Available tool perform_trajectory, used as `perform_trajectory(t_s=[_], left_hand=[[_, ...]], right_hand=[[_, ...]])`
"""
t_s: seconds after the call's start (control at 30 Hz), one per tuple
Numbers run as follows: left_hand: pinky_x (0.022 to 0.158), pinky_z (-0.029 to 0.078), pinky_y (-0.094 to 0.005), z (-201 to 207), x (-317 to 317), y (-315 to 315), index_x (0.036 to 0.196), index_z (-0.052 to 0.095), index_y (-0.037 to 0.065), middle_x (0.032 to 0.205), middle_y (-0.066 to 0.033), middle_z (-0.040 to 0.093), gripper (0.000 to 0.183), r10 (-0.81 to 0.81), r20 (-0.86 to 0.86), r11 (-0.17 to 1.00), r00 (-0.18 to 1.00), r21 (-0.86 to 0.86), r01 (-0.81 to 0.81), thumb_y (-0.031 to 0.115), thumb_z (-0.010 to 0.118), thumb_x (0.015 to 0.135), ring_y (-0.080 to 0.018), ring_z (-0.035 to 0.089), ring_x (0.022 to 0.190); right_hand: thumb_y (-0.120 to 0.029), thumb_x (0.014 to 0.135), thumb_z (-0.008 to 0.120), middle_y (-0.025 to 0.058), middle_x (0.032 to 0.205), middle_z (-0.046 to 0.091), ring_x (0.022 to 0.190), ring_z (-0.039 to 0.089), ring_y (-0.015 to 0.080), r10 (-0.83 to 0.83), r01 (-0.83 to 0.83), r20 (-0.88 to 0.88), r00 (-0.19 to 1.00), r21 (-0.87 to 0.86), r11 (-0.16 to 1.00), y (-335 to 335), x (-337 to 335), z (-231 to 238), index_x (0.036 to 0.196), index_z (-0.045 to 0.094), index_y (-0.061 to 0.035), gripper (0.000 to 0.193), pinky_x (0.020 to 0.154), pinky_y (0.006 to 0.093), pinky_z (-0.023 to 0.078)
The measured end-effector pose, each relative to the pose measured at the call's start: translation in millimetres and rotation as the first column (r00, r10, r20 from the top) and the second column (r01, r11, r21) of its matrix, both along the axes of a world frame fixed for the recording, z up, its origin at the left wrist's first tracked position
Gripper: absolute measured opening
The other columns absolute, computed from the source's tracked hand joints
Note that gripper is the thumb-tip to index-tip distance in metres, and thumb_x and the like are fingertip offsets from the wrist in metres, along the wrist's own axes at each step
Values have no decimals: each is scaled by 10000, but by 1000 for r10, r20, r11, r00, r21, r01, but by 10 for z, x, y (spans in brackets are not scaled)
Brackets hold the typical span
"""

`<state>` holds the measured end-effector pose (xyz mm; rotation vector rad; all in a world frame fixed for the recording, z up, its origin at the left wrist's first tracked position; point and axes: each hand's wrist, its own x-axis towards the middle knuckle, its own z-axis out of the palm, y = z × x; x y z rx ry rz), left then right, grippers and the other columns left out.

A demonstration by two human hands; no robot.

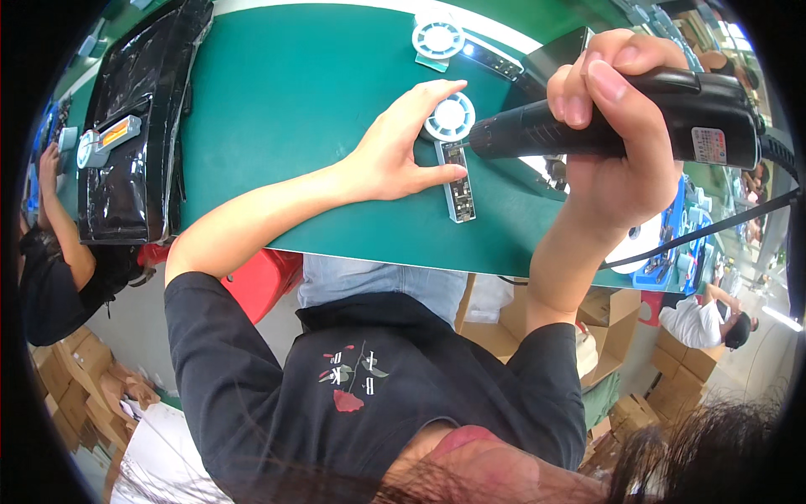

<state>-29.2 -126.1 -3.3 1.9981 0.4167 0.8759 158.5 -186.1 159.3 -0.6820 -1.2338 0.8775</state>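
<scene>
A small handheld fan [449, 118] with a white round head lies on the green tabletop, the circuit board in its narrow body uncovered. My left hand [395, 143] steadies it, fingers along the head and thumb on the board. In my right hand [621, 118] is a black electric screwdriver [705, 118], held level with its nose pointing left. Its bit meets the board just below the fan head; whether a screw sits there is too small to tell. A second fan [438, 39], its board also showing, lies farther back on the table.
At the left stands a black plastic-covered box [138, 181] with another fan [117, 134] on it. The screwdriver's cable [714, 231] runs across the right side. A red stool [260, 286] and cardboard boxes [495, 332] are below the table edge. Other people work at both sides.
</scene>
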Motion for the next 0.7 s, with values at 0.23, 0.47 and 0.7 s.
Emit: perform_trajectory(t_s=[0.23, 0.47, 0.7], left_hand=[[1191, 430, -452, -14, 0, 8, 1612, 408, 78, 1521, -184, 520, 986, 4, 21, 1000, 1000, -2, -4, 181, 936, 785, -358, 538, 1409], [1173, 444, -452, -41, 0, 13, 1614, 406, 78, 1508, -188, 525, 989, -1, 41, 1000, 999, 14, 1, 171, 931, 781, -363, 548, 1389], [1176, 438, -450, -107, 21, 25, 1611, 409, 60, 1491, -199, 531, 974, 19, 71, 996, 997, 81, -25, 184, 923, 794, -368, 543, 1388]], right_hand=[[64, 908, 612, 182, 944, 617, 667, 564, 202, -53, 53, 46, 998, -3, 999, 55, -79, -38, 1130, 611, 7, 229, 659, 378, 474], [58, 912, 601, 179, 928, 607, 657, 552, 193, -12, 12, 48, 999, -2, 1000, 58, -100, -29, 1119, 620, 2, 215, 659, 366, 473], [51, 899, 604, 175, 903, 592, 653, 550, 188, -53, 54, 93, 994, 0, 999, 25, -136, 3, 1117, 615, 6, 223, 646, 355, 470]])
